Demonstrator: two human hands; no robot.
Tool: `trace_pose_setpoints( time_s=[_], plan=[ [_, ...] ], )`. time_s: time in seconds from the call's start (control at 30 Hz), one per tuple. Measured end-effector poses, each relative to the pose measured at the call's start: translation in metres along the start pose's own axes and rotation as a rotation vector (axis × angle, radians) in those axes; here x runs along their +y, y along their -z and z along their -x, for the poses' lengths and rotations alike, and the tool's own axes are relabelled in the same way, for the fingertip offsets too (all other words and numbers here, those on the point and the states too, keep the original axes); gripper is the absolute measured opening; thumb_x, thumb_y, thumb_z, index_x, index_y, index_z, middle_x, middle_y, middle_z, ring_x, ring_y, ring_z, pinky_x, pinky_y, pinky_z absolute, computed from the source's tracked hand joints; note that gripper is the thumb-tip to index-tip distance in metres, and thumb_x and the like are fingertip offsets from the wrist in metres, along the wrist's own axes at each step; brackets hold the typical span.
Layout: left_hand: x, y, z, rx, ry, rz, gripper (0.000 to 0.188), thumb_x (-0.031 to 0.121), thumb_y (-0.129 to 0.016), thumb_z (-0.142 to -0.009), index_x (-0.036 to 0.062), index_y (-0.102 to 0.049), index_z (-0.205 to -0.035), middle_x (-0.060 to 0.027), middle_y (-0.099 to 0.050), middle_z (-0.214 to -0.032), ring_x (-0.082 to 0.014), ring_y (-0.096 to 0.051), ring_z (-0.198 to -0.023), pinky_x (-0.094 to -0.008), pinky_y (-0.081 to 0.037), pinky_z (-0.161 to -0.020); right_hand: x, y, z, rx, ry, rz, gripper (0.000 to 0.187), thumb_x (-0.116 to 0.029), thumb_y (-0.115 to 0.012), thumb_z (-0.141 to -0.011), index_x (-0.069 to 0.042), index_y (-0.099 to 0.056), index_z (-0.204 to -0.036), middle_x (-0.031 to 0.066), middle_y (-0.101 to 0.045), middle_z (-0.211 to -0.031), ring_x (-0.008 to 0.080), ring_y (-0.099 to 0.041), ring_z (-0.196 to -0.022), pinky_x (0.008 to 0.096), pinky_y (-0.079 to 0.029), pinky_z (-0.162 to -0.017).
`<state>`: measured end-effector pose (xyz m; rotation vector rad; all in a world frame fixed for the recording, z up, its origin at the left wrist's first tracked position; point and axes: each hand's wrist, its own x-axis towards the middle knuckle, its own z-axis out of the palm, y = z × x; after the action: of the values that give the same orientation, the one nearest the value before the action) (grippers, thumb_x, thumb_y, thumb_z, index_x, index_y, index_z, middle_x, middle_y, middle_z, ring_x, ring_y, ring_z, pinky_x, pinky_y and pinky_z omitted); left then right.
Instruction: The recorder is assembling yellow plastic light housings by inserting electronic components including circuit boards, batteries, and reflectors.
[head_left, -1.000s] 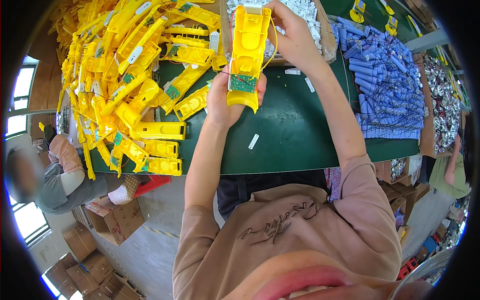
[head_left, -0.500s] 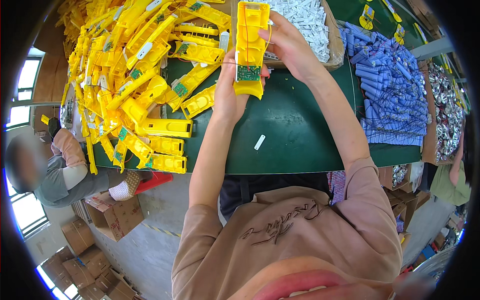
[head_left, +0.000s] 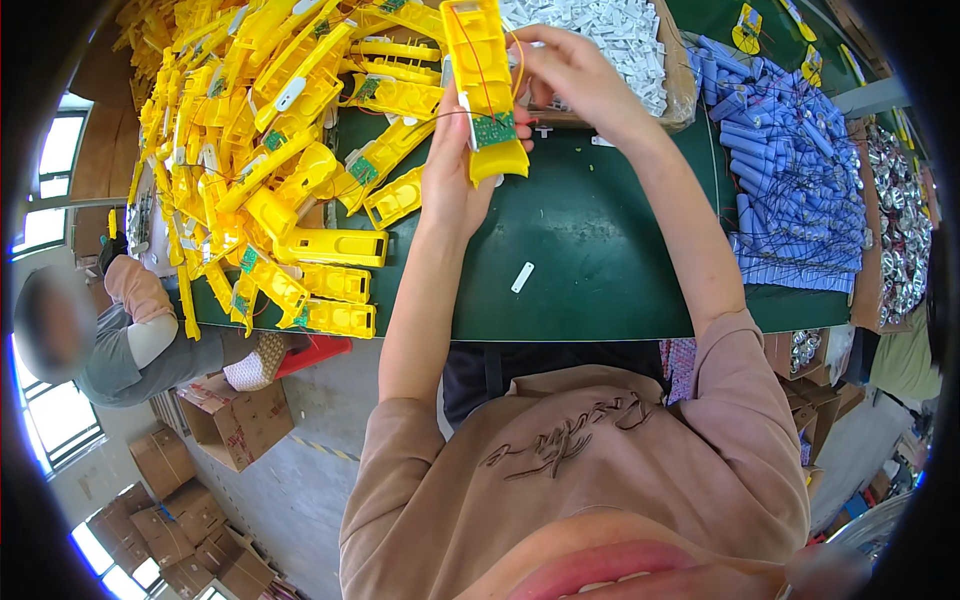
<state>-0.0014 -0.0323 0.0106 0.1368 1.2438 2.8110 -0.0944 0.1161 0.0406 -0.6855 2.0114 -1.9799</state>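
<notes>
The left hand is closed around a yellow housing, which it holds above the green table, with the hollow side facing the camera and the upper end near the picture's edge. The right hand is beside the housing's right edge, its fingers bent into a narrow shape near a thin wire; I cannot tell whether they pinch this wire. As I judge, the work on this piece is partly done: a green circuit board already sits near the lower end, and a red wire runs along the hollow, but the thin wire bows outside the edge and the housing has no cover. At the left lies a large pile of yellow housings, several also with boards; which of them are finished, I cannot tell.
</notes>
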Motion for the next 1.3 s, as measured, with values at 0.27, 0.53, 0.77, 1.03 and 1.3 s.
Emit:
trace_pose_setpoints(
  time_s=[0.27,0.53,0.77,1.03,1.3],
  plan=[
    [-0.006,-0.014,0.0,0.194,-0.279,-0.667,0.048,0.018,-0.028,-0.098,0.0043,-0.022,-0.144,-0.012,-0.043,-0.131,-0.0178,-0.051,-0.111,-0.0314,-0.042,-0.093,0.006,-0.026,0.011,0.165,0.093,0.077,0.025,-0.022,-0.06,-0.088,0.002,-0.059,-0.093,0.0048,-0.06,-0.068,0.011,-0.061,-0.053,0.0235,-0.05,-0.048],
    [-0.006,-0.008,0.0,0.205,-0.309,-0.709,0.042,0.026,-0.032,-0.1,0.0024,-0.035,-0.134,-0.0083,-0.055,-0.112,-0.013,-0.056,-0.09,-0.0274,-0.046,-0.079,-0.021,-0.034,0.018,0.209,-0.061,0.095,0.01,-0.008,-0.056,-0.088,0.0,-0.059,-0.093,0.0028,-0.058,-0.079,0.0092,-0.054,-0.073,0.0237,-0.045,-0.063],
    [-0.002,-0.011,0.002,0.208,-0.343,-0.617,0.043,0.023,-0.038,-0.1,0.0024,-0.033,-0.137,-0.0079,-0.05,-0.119,-0.0124,-0.05,-0.102,-0.0269,-0.042,-0.087,-0.011,-0.041,0.022,0.196,0.116,0.301,0.016,-0.015,-0.053,-0.089,0.0,-0.059,-0.087,0.0105,-0.061,-0.074,0.0212,-0.06,-0.065,0.0313,-0.047,-0.058],
    [-0.005,-0.005,0.003,0.23,-0.548,-0.867,0.045,0.023,-0.038,-0.1,-0.0002,-0.029,-0.138,-0.01,-0.047,-0.123,-0.0158,-0.047,-0.108,-0.0285,-0.038,-0.094,-0.005,-0.053,0.027,0.229,0.466,0.698,0.017,-0.018,-0.055,-0.089,-0.002,-0.054,-0.082,0.0119,-0.059,-0.073,0.0283,-0.059,-0.066,0.0383,-0.047,-0.058],
    [-0.001,0.0,0.002,0.283,-0.544,-0.824,0.046,0.029,-0.035,-0.101,0.0021,-0.028,-0.138,-0.0106,-0.041,-0.127,-0.0165,-0.042,-0.114,-0.0296,-0.034,-0.098,0.007,-0.068,0.03,0.274,0.671,0.831,0.01,-0.013,-0.061,-0.084,-0.005,-0.054,-0.082,0.0085,-0.054,-0.071,0.0264,-0.056,-0.063,0.035,-0.045,-0.055]
  ],
)
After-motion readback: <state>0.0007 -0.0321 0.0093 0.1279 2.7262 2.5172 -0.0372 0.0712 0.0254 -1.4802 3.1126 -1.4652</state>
